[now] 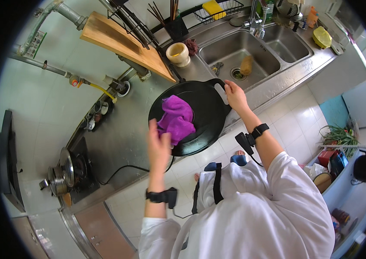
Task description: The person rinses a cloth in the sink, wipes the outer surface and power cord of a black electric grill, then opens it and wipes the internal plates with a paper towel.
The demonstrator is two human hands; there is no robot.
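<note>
A black wok-like pan [204, 100] with a loop handle sits at the front of the steel counter, partly past its edge. My right hand [236, 97] grips that loop handle on the sink side. Inside the pan lies a crumpled purple cloth [178, 119]. At the pan's left rim is my left hand [158, 145], blurred, with thumb and fingers apart beside the cloth. Whether its fingertips touch the cloth or the rim cannot be made out. A black cord [124, 166] runs along the counter near the left hand.
A double sink [267, 69] holds a loofah-like scrubber [246, 65]. Behind the pan stand a stone mortar [178, 55] and a wooden cutting board [128, 45]. Lidded pots [66, 166] stand on the stove at left. A blue shelf unit [351, 187] is at right.
</note>
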